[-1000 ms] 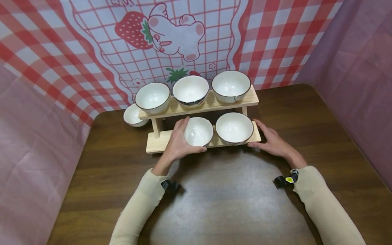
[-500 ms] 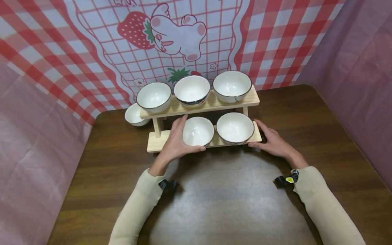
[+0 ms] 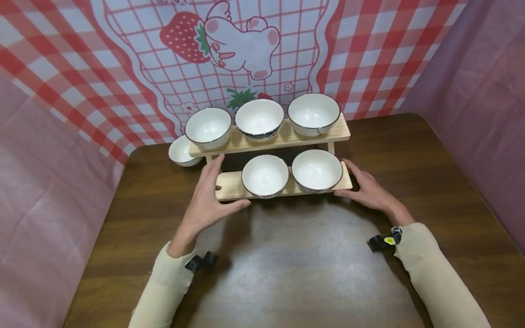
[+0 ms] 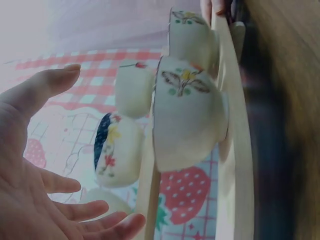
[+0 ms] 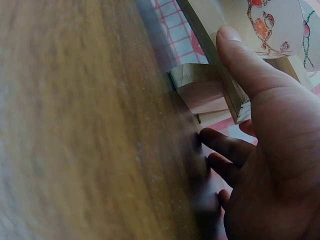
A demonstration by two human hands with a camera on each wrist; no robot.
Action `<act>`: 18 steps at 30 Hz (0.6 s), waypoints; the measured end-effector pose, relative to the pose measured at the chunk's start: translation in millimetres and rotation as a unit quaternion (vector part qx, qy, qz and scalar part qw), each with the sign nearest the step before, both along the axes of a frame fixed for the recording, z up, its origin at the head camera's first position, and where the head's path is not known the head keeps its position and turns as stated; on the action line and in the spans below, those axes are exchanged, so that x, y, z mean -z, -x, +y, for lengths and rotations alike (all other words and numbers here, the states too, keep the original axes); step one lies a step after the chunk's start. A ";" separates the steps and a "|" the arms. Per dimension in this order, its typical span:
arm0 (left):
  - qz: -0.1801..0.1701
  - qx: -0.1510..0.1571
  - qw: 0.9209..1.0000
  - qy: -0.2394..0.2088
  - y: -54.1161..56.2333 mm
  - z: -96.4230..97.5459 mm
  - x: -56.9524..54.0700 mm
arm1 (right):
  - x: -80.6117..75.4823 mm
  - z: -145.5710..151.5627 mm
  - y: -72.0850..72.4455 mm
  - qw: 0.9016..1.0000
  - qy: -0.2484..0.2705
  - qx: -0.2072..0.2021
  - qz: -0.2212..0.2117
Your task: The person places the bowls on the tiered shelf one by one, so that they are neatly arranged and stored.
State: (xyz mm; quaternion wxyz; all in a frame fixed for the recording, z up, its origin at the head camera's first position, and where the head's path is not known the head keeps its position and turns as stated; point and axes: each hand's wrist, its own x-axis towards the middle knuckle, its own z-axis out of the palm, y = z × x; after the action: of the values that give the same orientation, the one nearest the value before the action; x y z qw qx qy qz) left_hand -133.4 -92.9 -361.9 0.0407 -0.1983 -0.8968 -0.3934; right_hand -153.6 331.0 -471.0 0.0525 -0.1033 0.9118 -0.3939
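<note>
A two-tier wooden display stand point(image 3: 229, 184) sits on the table with white bowls on both levels. On its lower board are two bowls, the left one point(image 3: 265, 175) and the right one point(image 3: 317, 169), with leaf-and-flower decoration outside in the left wrist view. My left hand point(image 3: 205, 200) is spread over the board's left end, away from the left bowl, with nothing in its grasp. At the other end, my right hand point(image 3: 369, 189) grips the lower board; its thumb point(image 5: 240, 55) lies along the board's edge and the fingers bend around behind.
Three bowls line the upper board: left point(image 3: 208, 127), middle point(image 3: 259, 117) and right point(image 3: 313, 113). Another bowl point(image 3: 179, 152) stands on the table point(image 3: 135, 205) behind the stand's left end. A red-checked cloth point(image 3: 369, 59) hangs close behind, with pink curtains at both sides.
My left hand has let go of the lower left bowl and moved left and toward me. The bowl stays on the board. My right hand has kept its place on the stand.
</note>
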 end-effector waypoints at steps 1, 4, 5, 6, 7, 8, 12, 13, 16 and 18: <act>0.007 -0.002 1.000 -0.004 -0.6 -2.7 -0.7 | -0.1 0.1 -0.1 1.000 0.000 0.000 -0.001; 0.024 -0.011 1.000 -0.013 -1.0 -11.5 -0.4 | 0.1 0.0 -0.3 1.000 -0.002 0.000 -0.003; 0.027 -0.016 0.999 -0.016 -1.1 -14.4 -0.4 | 0.4 0.0 -0.4 1.000 -0.003 0.000 -0.003; 0.031 -0.021 0.999 -0.021 -1.0 -17.3 -0.3 | 0.8 0.1 -0.4 1.000 -0.005 0.000 -0.005; 0.032 -0.027 0.999 -0.026 -1.3 -20.2 -0.5 | 1.1 0.1 -0.4 1.000 -0.006 0.000 -0.005; 0.034 -0.034 0.998 -0.029 -1.3 -23.4 -0.1 | 1.4 0.1 -0.4 1.000 -0.006 0.000 -0.007; 0.044 -0.060 0.996 -0.046 -1.6 -35.6 -0.6 | 1.9 0.1 -0.1 1.000 -0.007 0.000 -0.011; 0.046 -0.067 0.995 -0.048 -1.3 -38.8 -0.6 | 1.7 0.1 -0.1 1.000 -0.007 0.000 -0.011; 0.051 -0.087 0.993 -0.062 -0.9 -48.5 -0.8 | 0.7 0.0 -0.2 1.000 -0.006 0.000 -0.009; 0.046 -0.100 0.991 -0.072 -1.2 -55.4 -1.2 | -0.4 -0.1 -0.3 1.000 -0.005 0.000 -0.008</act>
State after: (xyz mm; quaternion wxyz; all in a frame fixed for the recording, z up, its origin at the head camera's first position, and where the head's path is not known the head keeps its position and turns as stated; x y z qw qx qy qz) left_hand -132.2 -148.3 -360.7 0.1351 -0.1225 -0.8785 -0.4416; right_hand -153.3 330.9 -470.6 0.0603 -0.0995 0.9133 -0.3902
